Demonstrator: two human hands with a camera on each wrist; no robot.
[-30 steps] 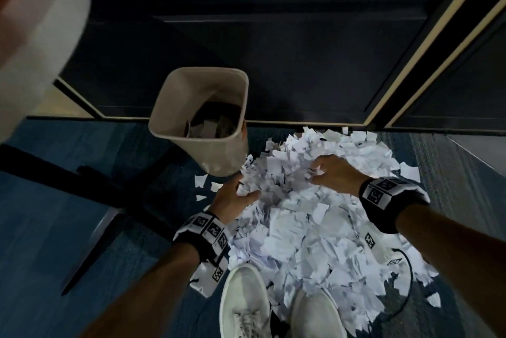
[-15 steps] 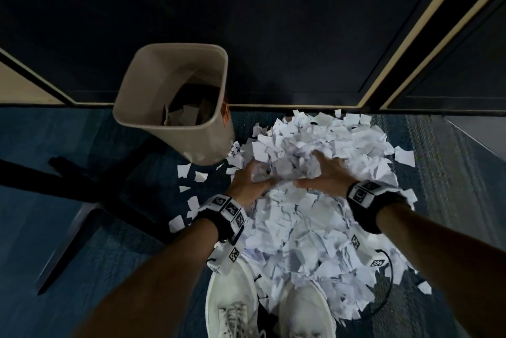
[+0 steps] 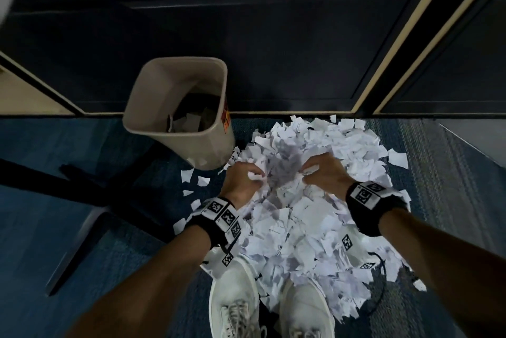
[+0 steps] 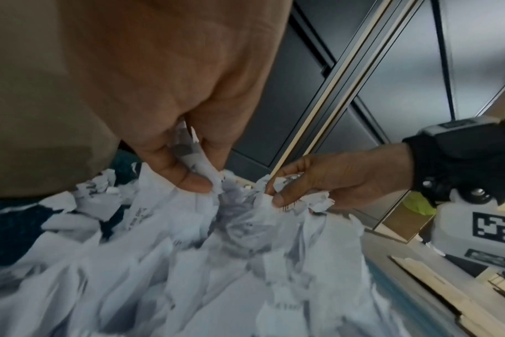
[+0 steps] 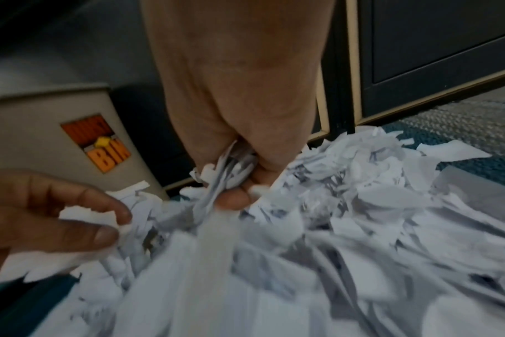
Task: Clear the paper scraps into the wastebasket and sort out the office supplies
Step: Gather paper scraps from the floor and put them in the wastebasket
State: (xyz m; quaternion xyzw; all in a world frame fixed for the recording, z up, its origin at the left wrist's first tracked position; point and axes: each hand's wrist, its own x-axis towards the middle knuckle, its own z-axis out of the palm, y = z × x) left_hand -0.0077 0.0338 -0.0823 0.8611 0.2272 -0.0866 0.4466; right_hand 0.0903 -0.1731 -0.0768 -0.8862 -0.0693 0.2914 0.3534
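Observation:
A big heap of white paper scraps (image 3: 306, 217) lies on the blue carpet in front of my feet. My left hand (image 3: 242, 180) grips a clump of scraps at the heap's near-left top. My right hand (image 3: 323, 173) grips another clump a little to the right. In the left wrist view the left hand (image 4: 188, 168) pinches scraps between thumb and fingers, with the right hand (image 4: 312, 187) opposite. The right wrist view has the right hand (image 5: 234, 180) closed round crumpled scraps (image 5: 274, 250). The beige wastebasket (image 3: 153, 107) stands upright just left of the heap, with some paper inside.
Dark cabinet doors (image 3: 273, 36) with pale trim run along the far side. A black chair base (image 3: 82, 189) spreads over the carpet on the left. Loose scraps (image 3: 189, 176) lie beside the wastebasket. My white shoes (image 3: 235, 299) stand at the heap's near edge.
Both hands have come together at the top of the heap and closed their fingers round clumps of scraps. My head view has shifted a little.

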